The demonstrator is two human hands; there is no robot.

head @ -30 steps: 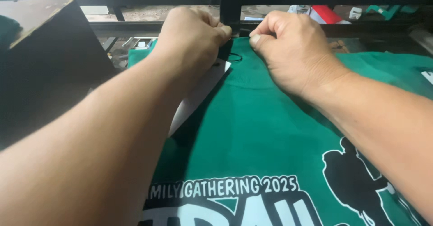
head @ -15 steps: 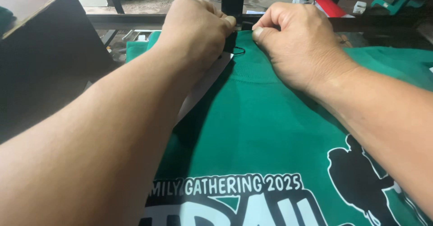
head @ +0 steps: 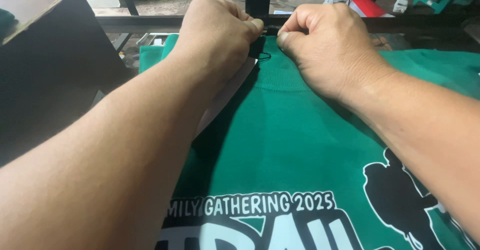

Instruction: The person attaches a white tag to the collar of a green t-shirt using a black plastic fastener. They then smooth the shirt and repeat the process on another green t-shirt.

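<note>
A green T-shirt (head: 295,145) with a white and black print lies flat in front of me, collar at the far end. My left hand (head: 217,37) and my right hand (head: 327,47) both pinch at the collar (head: 272,75), close together, fingers curled. A small black thing (head: 258,47), perhaps a tag or thread, sits between the two thumbs; its kind is unclear. Beside my left forearm a white sheet (head: 227,92) sticks out from under the shirt.
A black metal frame (head: 260,0) with a vertical bar crosses just beyond my hands. A dark board (head: 45,65) stands at the left. Red and teal objects (head: 367,5) lie on the floor behind the frame.
Both hands stay pinched at the collar. The view has shifted slightly, and the hands sit a little higher and closer to the black bar.
</note>
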